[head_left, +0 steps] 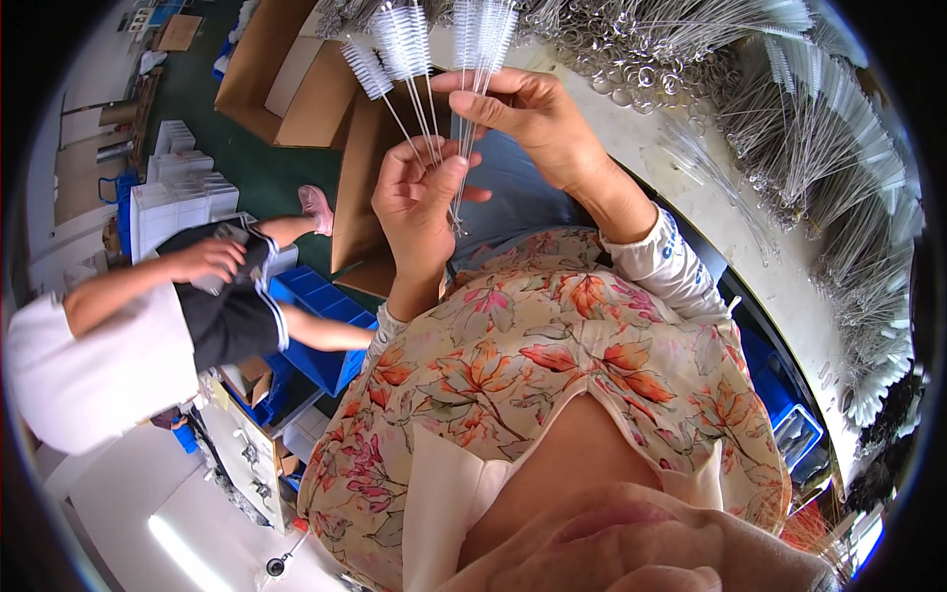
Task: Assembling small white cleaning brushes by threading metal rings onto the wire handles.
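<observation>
Several thin wire brushes (402, 47) with white bristle heads fan upward in front of me. My left hand (416, 202) is closed round their wire stems, thumb pressed over them, and the lower ends stick out below near its fingers. Just to the right, my right hand (545, 123) pinches the stems of the right-hand brushes (483, 39) between thumb and fingers, below the bristles. Its palm hides part of the grip. On the pale worktable (631, 133) at my right lies a small loose group of similar brushes (705, 163).
Large heaps of wire brushes (799, 138) with looped ends cover the table's far and right side. Open cardboard boxes (340, 118) stand at the left, beside a blue crate (321, 331). A person (109, 345) holding a dark object stands farther left, near white boxes (178, 212).
</observation>
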`<state>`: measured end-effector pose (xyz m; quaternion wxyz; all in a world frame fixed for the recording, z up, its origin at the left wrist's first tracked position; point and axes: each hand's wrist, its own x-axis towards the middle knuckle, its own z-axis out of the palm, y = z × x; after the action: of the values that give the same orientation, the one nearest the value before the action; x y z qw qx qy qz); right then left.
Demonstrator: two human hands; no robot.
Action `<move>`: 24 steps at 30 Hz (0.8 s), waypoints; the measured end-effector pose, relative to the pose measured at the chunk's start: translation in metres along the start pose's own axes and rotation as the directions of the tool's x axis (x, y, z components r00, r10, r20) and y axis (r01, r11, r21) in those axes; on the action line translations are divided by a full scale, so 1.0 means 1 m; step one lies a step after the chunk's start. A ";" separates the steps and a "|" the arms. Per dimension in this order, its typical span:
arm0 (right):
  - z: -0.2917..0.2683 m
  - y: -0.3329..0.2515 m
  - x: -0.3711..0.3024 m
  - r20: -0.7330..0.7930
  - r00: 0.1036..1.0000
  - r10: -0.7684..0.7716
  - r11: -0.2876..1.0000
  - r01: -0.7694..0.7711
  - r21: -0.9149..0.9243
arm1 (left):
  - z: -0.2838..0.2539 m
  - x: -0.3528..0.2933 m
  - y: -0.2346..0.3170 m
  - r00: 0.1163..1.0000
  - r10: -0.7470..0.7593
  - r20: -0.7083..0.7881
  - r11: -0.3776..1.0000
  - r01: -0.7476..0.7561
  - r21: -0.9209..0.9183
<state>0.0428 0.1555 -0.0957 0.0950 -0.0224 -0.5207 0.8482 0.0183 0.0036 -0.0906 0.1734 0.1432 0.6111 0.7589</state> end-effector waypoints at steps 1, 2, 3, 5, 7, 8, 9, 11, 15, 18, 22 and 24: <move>0.000 0.002 0.000 -0.005 1.000 -0.002 1.000 0.002 -0.003 | -0.001 0.001 -0.003 1.000 -0.001 0.005 1.000 0.001 -0.002; 0.000 0.005 0.001 -0.040 0.998 -0.047 0.999 0.046 -0.009 | -0.003 0.003 -0.008 1.000 0.013 0.010 1.000 -0.013 0.000; 0.000 0.007 0.002 -0.074 0.993 -0.091 0.996 0.090 -0.017 | -0.004 0.004 -0.010 1.000 0.027 0.014 1.000 -0.027 0.002; 0.000 0.008 0.003 -0.088 0.990 -0.114 0.993 0.114 -0.007 | 0.000 0.006 -0.006 1.000 0.003 -0.030 1.000 -0.003 -0.031; 0.002 0.007 0.004 -0.098 0.986 -0.137 0.990 0.138 0.001 | 0.001 0.007 -0.004 0.997 -0.021 -0.077 0.998 0.016 -0.066; 0.004 0.007 0.005 -0.106 0.987 -0.117 0.991 0.122 0.046 | -0.001 0.008 -0.004 0.997 -0.024 -0.069 0.996 0.017 -0.091; 0.005 0.007 0.005 -0.114 0.989 -0.096 0.990 0.107 0.091 | -0.002 0.008 -0.004 0.998 -0.026 -0.062 0.993 0.019 -0.116; 0.005 0.008 0.005 -0.109 0.993 -0.052 0.991 0.065 0.118 | -0.002 0.008 -0.003 0.998 -0.023 -0.053 0.991 0.016 -0.134; 0.008 0.014 0.007 -0.140 0.985 -0.103 0.965 0.133 0.224 | -0.002 0.008 -0.004 1.000 0.004 -0.020 0.989 -0.007 -0.148; 0.009 0.010 0.005 -0.125 0.991 -0.045 0.973 0.072 0.220 | -0.002 0.007 -0.003 0.999 0.021 -0.032 0.980 -0.027 -0.196; 0.010 0.007 0.003 -0.135 0.989 -0.054 0.970 0.084 0.228 | -0.002 0.007 -0.004 0.998 0.056 -0.028 0.979 -0.061 -0.194; 0.009 0.007 0.003 -0.109 0.992 -0.069 0.962 0.095 0.257 | -0.003 0.008 -0.005 0.995 0.093 -0.020 0.973 -0.095 -0.211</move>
<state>0.0379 0.1448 -0.0974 0.1579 -0.0301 -0.3993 0.9026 0.0099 0.0058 -0.0962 0.1485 0.1491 0.5204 0.8276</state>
